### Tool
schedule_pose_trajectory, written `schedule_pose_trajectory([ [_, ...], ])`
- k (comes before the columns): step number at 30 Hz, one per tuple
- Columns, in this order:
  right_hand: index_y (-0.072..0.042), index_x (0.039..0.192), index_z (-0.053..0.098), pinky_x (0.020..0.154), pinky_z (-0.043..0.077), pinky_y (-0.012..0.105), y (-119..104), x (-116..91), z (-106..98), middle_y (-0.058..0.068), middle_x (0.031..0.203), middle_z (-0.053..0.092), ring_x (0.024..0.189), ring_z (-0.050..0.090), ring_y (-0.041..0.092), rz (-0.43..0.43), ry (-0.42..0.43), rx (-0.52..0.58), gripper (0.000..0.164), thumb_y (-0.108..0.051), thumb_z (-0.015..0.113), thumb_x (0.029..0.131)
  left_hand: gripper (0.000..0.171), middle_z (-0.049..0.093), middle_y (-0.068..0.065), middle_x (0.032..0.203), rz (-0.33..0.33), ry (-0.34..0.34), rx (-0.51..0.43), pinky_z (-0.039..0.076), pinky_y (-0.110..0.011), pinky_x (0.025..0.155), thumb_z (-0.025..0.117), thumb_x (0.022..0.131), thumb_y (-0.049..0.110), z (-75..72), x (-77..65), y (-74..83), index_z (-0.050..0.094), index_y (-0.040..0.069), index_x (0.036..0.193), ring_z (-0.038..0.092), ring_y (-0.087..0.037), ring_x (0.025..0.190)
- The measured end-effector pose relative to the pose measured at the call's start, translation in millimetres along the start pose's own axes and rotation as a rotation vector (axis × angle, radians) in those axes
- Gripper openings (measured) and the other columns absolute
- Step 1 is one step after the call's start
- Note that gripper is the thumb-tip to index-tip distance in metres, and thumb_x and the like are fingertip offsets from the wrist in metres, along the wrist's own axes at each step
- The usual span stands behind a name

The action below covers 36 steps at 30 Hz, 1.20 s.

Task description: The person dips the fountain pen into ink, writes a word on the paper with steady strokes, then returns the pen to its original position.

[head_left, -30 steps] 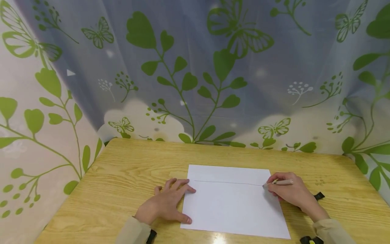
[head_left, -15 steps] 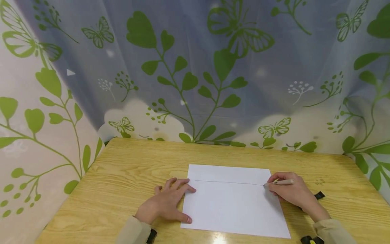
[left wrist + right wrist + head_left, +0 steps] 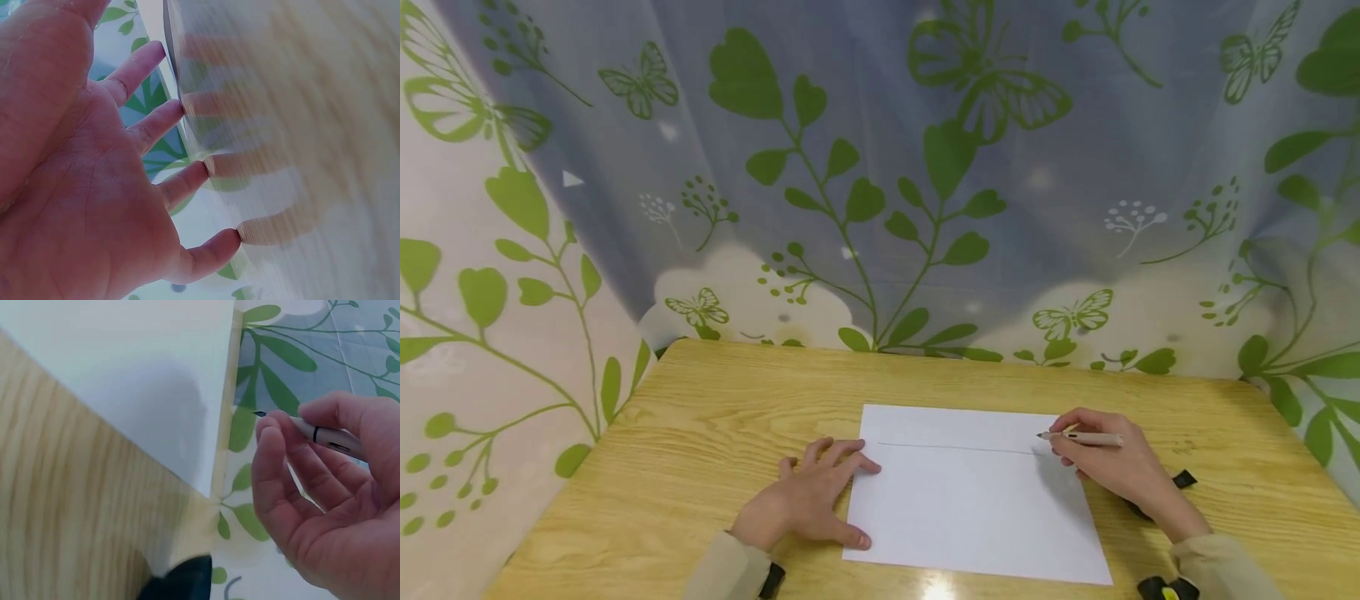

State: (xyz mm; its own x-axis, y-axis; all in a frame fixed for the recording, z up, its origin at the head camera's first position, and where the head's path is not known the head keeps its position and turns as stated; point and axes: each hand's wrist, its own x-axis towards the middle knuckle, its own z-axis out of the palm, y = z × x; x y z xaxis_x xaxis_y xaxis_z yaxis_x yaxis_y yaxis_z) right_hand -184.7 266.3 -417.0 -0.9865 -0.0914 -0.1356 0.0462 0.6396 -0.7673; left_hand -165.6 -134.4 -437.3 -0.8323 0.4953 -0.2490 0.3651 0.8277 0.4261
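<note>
A white sheet of paper (image 3: 970, 512) lies on the wooden table, with one thin dark line (image 3: 955, 448) running across its upper part. My left hand (image 3: 812, 502) rests at the sheet's left edge, fingers spread, thumb and fingertips on or beside the paper. In the left wrist view the fingertips (image 3: 230, 240) touch the table surface. With thumb and fingers, my right hand (image 3: 1116, 462) pinches a pale-barrelled pen (image 3: 1097, 438) over the sheet's right edge. Its pointed dark tip shows just above the line's right end, and the right wrist view has the tip lifted off the paper.
The wooden table (image 3: 737, 383) reaches back to a curtain (image 3: 865, 250) printed with green leaves and butterflies. Black straps (image 3: 772, 581) sit at both wrists, below light sleeves (image 3: 1221, 567).
The pen tip has left the right end of the line, rising and shifting slightly back and left with my right hand. My left hand stays in place.
</note>
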Motion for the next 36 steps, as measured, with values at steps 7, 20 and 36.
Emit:
schedule_pose_trajectory([
  [7,-0.006,0.115,0.068,0.066,0.061,0.033,-2,13,16,0.014,0.091,0.073,0.078,0.071,0.023,-0.067,0.019,0.087,0.03,-0.031,0.07,0.098,0.084,0.028,-0.001,0.166,0.006,0.0,-0.004,0.025,-0.084,0.102,0.083,0.074,0.063,-1.5,-0.7,-0.4,0.048,0.032,0.144,0.024,-0.048,0.149],
  [20,-0.005,0.115,0.069,0.066,0.059,0.032,-13,35,44,0.016,0.095,0.075,0.079,0.07,0.021,-0.131,-0.021,0.174,0.032,-0.031,0.073,0.096,0.084,0.028,-0.002,0.166,0.006,0.003,0.0,0.025,-0.085,0.102,0.084,0.074,0.062,-1.9,-1.5,0.2,0.048,0.032,0.144,0.023,-0.049,0.149],
  [36,-0.004,0.115,0.071,0.065,0.057,0.03,-15,62,59,0.013,0.103,0.077,0.082,0.068,0.017,-0.121,-0.069,0.182,0.029,-0.028,0.07,0.098,0.084,0.028,-0.001,0.166,0.009,0.001,0.006,0.027,-0.084,0.102,0.083,0.074,0.063,0.0,0.0,-1.9,0.048,0.032,0.144,0.024,-0.048,0.149],
])
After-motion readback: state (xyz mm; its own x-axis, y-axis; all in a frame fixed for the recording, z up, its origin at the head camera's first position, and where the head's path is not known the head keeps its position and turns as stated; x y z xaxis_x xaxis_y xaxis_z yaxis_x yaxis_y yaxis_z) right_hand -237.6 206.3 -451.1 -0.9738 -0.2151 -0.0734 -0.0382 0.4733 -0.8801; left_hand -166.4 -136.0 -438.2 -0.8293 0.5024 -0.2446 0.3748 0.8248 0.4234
